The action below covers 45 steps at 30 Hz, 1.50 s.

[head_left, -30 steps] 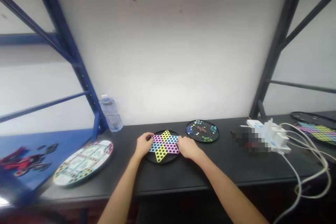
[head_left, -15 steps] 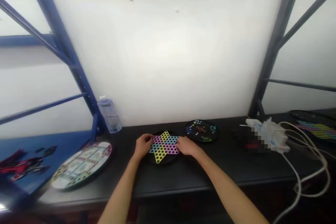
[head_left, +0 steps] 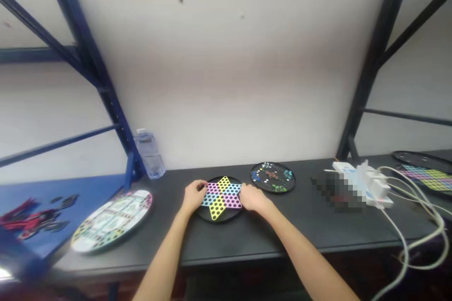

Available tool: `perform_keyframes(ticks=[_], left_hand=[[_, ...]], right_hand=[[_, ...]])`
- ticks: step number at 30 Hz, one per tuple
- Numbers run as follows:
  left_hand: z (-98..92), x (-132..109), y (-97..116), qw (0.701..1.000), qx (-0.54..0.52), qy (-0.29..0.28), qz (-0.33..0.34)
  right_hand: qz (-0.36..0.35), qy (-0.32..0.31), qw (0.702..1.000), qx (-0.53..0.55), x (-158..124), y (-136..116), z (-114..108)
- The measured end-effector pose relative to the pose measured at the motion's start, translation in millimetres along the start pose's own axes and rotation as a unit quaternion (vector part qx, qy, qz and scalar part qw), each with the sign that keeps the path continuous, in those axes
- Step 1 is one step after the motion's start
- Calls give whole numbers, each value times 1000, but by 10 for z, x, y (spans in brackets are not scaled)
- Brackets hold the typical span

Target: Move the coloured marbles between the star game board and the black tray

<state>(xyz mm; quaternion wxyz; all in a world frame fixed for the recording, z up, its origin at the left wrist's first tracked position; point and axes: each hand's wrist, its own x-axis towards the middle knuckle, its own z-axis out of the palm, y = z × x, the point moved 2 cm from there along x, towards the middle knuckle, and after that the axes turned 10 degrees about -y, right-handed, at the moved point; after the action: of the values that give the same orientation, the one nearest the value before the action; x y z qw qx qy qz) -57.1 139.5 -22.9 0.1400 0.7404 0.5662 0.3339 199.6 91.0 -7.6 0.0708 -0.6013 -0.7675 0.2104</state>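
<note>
A round black board with a star of yellow, pink and blue dotted panels point(head_left: 222, 195) lies on the dark table point(head_left: 289, 225) in front of me. My left hand point(head_left: 193, 196) grips its left rim with curled fingers. My right hand point(head_left: 251, 197) holds its right rim the same way. Just behind it to the right sits a black round tray point(head_left: 272, 177) that holds several small coloured pieces.
A pale round game board point(head_left: 112, 218) lies at the left, partly over a blue surface point(head_left: 38, 207). A water bottle point(head_left: 149, 154) stands by the blue rack post. White plugs and cables point(head_left: 374, 186) sprawl at the right, beyond them another coloured board point(head_left: 425, 176).
Both hands stay on the star board's rims. Only the view shifts slightly; nothing on the table has moved.
</note>
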Motion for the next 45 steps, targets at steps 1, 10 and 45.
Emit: perform_keyframes(ticks=[1,10,45], left_hand=[[1,0,-3,1000,1,1,0],[25,4,-22,1000,-8,0,-2],[34,-4,-39,1000,2,10,9]], right_hand=[[-1,8,1000,9,10,40,1],[-59,-9,865,498,126,248,-6],[-90,15,993,78,49,225,-11]])
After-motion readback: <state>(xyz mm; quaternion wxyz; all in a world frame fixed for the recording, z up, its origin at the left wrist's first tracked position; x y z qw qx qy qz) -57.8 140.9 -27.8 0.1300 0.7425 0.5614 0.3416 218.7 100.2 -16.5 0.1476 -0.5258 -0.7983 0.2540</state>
